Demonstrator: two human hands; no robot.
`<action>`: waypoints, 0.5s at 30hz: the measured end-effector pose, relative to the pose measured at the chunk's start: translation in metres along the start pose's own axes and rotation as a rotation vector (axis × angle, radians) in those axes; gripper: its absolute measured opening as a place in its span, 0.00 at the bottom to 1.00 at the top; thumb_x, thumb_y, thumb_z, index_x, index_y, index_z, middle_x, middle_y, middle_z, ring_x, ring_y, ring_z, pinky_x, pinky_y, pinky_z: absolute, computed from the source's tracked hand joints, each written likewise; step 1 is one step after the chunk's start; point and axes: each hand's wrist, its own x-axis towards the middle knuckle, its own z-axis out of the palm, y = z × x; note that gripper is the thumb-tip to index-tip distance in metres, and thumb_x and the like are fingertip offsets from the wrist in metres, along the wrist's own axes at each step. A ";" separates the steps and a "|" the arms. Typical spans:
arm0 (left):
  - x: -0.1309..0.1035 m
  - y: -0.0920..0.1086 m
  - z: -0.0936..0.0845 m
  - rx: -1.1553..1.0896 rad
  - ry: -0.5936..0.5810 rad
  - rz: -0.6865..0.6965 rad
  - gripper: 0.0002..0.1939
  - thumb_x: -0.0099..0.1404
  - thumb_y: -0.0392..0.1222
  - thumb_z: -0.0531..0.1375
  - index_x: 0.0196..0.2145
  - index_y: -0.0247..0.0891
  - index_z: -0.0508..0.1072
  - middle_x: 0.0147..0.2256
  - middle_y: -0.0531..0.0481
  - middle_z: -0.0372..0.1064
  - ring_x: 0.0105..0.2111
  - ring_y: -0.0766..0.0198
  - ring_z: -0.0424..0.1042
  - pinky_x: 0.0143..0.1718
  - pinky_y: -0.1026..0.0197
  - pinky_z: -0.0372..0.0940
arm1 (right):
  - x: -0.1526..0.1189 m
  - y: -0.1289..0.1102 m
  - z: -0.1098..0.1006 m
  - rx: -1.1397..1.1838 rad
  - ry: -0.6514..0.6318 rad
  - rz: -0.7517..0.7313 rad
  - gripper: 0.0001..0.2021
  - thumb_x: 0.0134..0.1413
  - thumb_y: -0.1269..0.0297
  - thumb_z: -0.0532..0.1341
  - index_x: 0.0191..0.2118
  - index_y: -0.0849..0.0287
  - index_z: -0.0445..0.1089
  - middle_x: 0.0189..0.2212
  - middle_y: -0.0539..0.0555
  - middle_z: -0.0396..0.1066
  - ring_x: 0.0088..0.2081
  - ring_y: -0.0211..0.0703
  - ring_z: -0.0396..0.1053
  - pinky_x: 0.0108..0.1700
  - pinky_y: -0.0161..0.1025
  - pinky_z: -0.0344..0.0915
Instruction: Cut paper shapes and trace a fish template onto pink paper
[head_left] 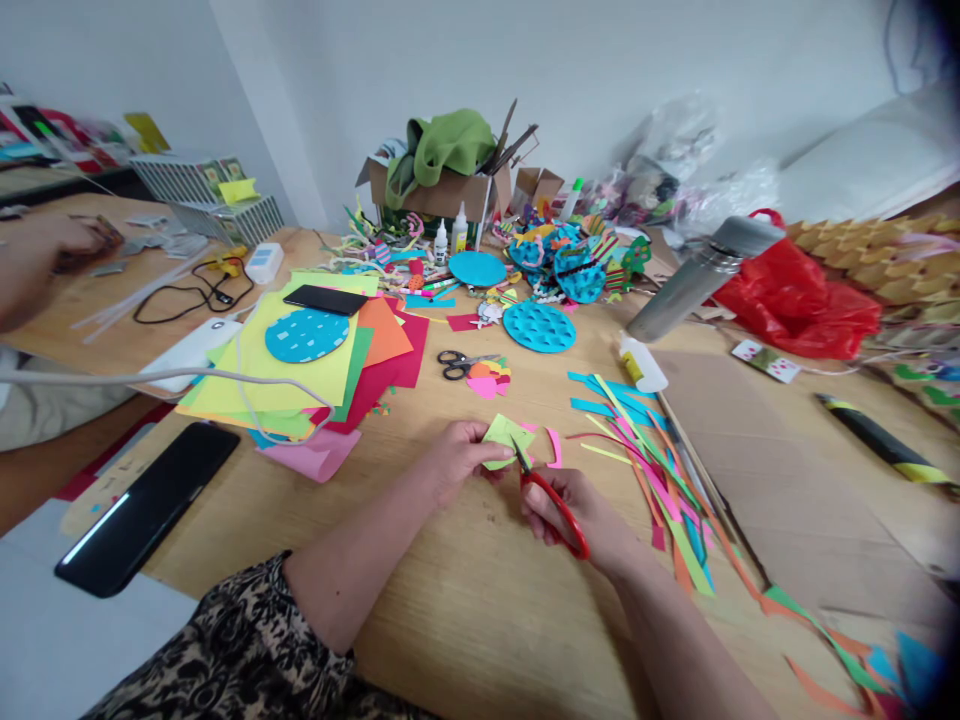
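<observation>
Between finger and thumb, my left hand (463,462) pinches a small light-green piece of paper (498,436). My right hand (574,508) is wrapped round red-handled scissors (556,510), whose blades lie on the green paper at its right side. How far the blades are apart is hard to tell. Pink paper scraps (554,447) lie just right of the green piece. Beyond my hands rest black-handled scissors (457,364) beside a small heap of pink, orange and yellow paper cutouts (489,380).
Coloured paper sheets (322,365) are stacked at left, near a dark phone (146,510). Paper strips (675,480), a glue bottle (642,363), a grey flask (686,275) and cardboard (780,470) are at right. Another person's hand (60,250) is at far left.
</observation>
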 end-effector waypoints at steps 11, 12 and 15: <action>0.000 0.000 0.000 0.000 0.005 -0.005 0.17 0.41 0.44 0.71 0.26 0.30 0.75 0.21 0.52 0.68 0.21 0.68 0.65 0.24 0.64 0.59 | 0.000 0.000 0.000 0.003 -0.014 -0.002 0.30 0.46 0.31 0.57 0.22 0.58 0.60 0.15 0.49 0.63 0.17 0.33 0.59 0.19 0.32 0.55; 0.000 0.000 0.000 0.008 0.004 -0.005 0.17 0.41 0.44 0.71 0.26 0.30 0.76 0.21 0.52 0.68 0.21 0.68 0.65 0.24 0.64 0.59 | 0.000 0.000 0.000 0.004 -0.020 -0.008 0.30 0.46 0.31 0.57 0.22 0.59 0.61 0.16 0.50 0.64 0.17 0.33 0.60 0.20 0.32 0.55; 0.000 0.000 0.000 0.041 0.006 -0.006 0.17 0.41 0.44 0.70 0.27 0.30 0.76 0.21 0.52 0.68 0.22 0.69 0.64 0.24 0.64 0.59 | -0.001 -0.002 0.000 0.006 -0.030 -0.027 0.30 0.46 0.31 0.57 0.23 0.59 0.61 0.16 0.50 0.64 0.18 0.34 0.60 0.20 0.32 0.56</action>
